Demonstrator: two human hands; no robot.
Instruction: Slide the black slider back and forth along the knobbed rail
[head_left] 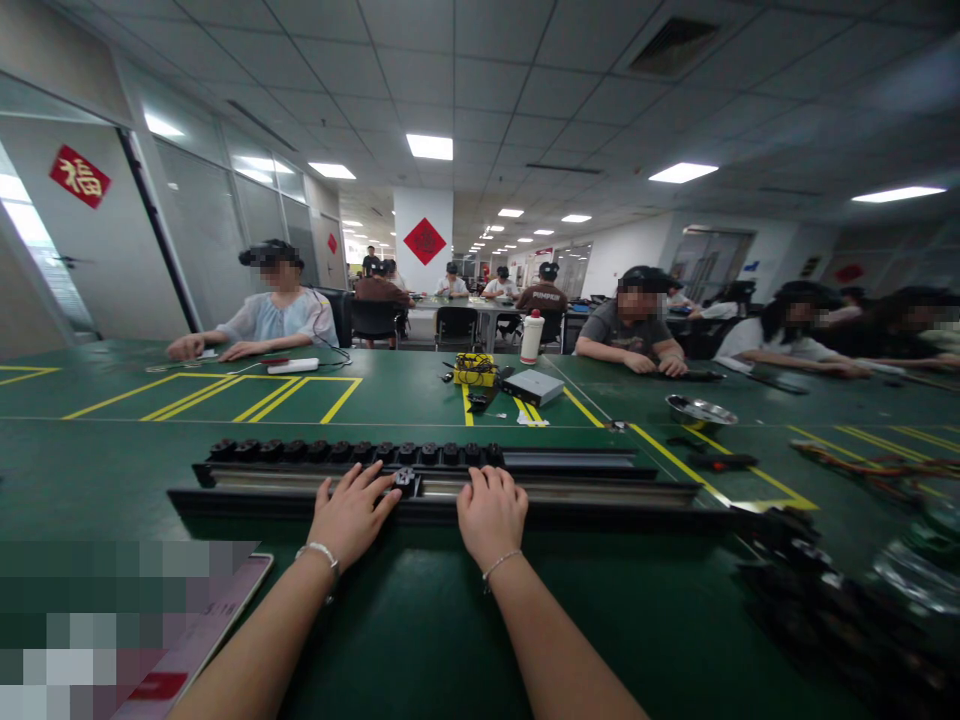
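Black channel rail (600, 492): left hand (351, 515), fingers spread, touches a notched block (406, 480) (grey-topped); right hand (493, 512) curls its fingers over the rail, hold unclear.

Rails (431, 512) on table (405, 620); bottle (532, 338) behind; bowl (701, 411) behind, right.

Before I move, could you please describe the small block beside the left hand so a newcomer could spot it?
On the green table, a near rail lies before a farther rail. Just right of the left hand, in the near rail, sits the small block, the only one visible there; other blocks line the farther rail.
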